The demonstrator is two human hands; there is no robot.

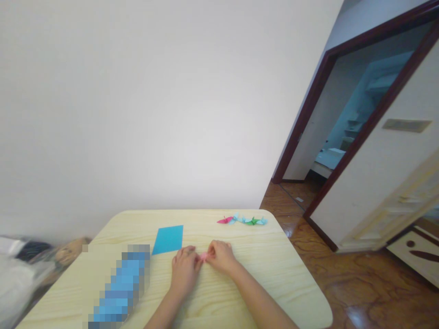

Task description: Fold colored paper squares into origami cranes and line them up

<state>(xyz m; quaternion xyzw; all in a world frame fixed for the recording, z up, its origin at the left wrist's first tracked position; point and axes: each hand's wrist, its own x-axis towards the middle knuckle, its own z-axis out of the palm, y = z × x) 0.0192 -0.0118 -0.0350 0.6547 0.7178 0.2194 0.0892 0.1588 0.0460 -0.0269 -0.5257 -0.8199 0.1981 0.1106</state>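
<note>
My left hand and my right hand meet over the middle of a pale wooden table. Both pinch a small pink piece of folded paper between their fingertips. Most of that paper is hidden by my fingers. A flat blue paper sheet lies just beyond my left hand. Near the table's far edge sits a row of small folded paper figures, pink, light blue and green.
A blurred-out blue strip lies on the table's left part. A white wall stands behind the table. To the right are a brown wooden floor and an open doorway. Dim clutter lies at the far left.
</note>
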